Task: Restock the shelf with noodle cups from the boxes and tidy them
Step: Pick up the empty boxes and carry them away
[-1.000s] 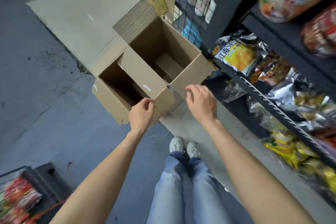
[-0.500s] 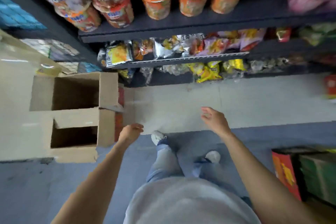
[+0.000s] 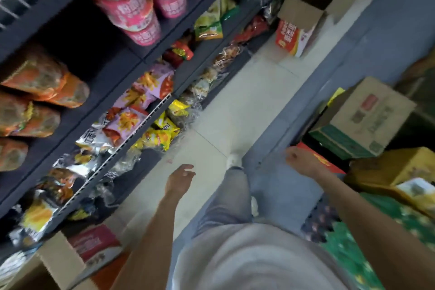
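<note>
The shelf runs along my left, its dark boards full. Pink noodle cups stand stacked on the upper board, orange ones lie on their sides beside them, and snack bags fill the lower tiers. Boxes sit across the aisle: an open box far up the floor, a closed carton on my right.

Judgement: I am between loads, walking to fetch stock; nothing is in hand. The next move calls for choosing a box that holds cups and reaching in.

My left hand hangs forward over the pale floor, fingers loosely spread, empty. My right hand swings out toward the cartons; blurred, it appears loosely curled and carries nothing.
</note>
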`<state>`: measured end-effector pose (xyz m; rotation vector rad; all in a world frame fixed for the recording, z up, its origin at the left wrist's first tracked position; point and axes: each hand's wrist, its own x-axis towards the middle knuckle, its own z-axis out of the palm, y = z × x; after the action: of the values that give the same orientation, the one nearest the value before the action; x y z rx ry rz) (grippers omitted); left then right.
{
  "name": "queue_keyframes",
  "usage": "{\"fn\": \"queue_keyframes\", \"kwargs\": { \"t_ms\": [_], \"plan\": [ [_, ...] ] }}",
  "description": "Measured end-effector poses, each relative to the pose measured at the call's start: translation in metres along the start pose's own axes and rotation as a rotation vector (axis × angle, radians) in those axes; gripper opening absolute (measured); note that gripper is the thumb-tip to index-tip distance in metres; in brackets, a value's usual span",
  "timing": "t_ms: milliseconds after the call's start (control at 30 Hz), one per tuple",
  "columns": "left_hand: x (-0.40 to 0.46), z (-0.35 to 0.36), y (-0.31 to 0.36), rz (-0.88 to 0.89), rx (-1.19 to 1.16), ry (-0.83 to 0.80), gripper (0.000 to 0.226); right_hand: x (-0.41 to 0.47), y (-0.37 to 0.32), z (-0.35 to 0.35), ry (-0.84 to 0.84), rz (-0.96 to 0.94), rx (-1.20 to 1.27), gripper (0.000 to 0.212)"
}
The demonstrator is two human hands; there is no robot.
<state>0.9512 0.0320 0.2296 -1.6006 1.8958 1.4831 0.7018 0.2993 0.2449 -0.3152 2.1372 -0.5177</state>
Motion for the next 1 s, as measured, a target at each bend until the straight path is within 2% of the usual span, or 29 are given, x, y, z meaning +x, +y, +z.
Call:
{"fn": "queue_keyframes", "kwargs": {
  "t_ms": [133,233,400,500,600,767,833,900,1000],
  "plan": [
    [0.060,0.044,0.086,-0.021,0.109,-0.102,0.020,0.057,0.017,-0.059,0.004,0.105,0.089,0.034],
    [0.116,0.078,0.157,-0.001,0.139,-0.182,0.023,0.111,0.015,-0.108,0.033,0.147,0.194,0.032],
    [0.205,0.127,0.316,0.057,0.223,-0.340,0.015,0.178,-0.015,-0.210,0.183,0.241,0.356,0.028],
    [0.244,0.152,0.423,0.170,0.255,-0.332,0.015,0.216,-0.032,-0.276,0.276,0.238,0.380,0.027],
    [0.268,0.178,0.523,0.288,0.167,-0.256,0.020,0.267,-0.048,-0.340,0.337,0.194,0.472,0.025],
    [0.318,0.244,0.644,0.327,0.071,-0.215,0.017,0.377,-0.055,-0.437,0.403,0.245,0.884,0.023],
    [0.353,0.279,0.675,0.310,0.107,-0.241,0.015,0.439,-0.051,-0.471,0.403,0.242,0.909,0.020],
    [0.397,0.316,0.696,0.210,0.129,-0.240,0.018,0.503,-0.045,-0.496,0.386,0.252,0.875,0.016],
    [0.467,0.369,0.716,0.044,0.113,-0.219,0.040,0.595,-0.032,-0.521,0.348,0.259,0.731,0.028]
  ]
}}
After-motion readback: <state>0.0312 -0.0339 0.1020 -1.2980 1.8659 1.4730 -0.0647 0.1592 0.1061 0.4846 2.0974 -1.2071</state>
